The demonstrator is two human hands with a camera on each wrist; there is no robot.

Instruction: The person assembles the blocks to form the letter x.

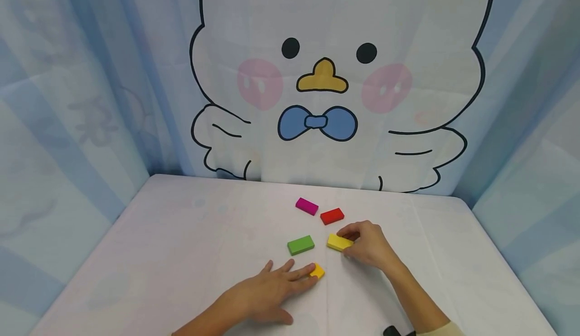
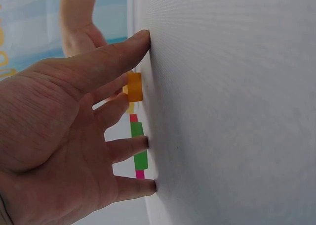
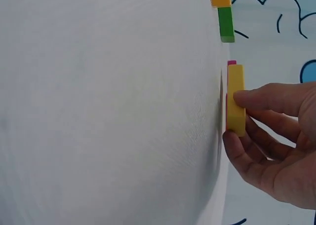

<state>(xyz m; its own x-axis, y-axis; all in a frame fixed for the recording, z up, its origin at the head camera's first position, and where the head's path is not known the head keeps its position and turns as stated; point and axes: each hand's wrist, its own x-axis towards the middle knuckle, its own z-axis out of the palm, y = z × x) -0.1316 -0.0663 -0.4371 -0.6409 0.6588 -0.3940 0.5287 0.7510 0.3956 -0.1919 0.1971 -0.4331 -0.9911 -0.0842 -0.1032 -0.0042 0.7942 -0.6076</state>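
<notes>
In the head view my right hand (image 1: 369, 243) pinches a yellow block (image 1: 337, 242) between thumb and fingers. The right wrist view shows the thumb on one face of that yellow block (image 3: 236, 99) and fingers behind and at its end. My left hand (image 1: 276, 288) lies low over the table with fingers spread, and its fingertips touch an orange block (image 1: 318, 271), partly covered by them. Just beyond the left hand lies a green block (image 1: 301, 245). In the left wrist view the thumb and other fingertips reach the white surface beside the orange block (image 2: 135, 87).
Farther back on the white table (image 1: 204, 235) lie a magenta block (image 1: 306, 206) and a red block (image 1: 332, 216), close together. A curtain with a cartoon bird (image 1: 326, 159) rises behind the table's far edge. A black object (image 1: 391, 331) shows by the right sleeve (image 1: 441, 330).
</notes>
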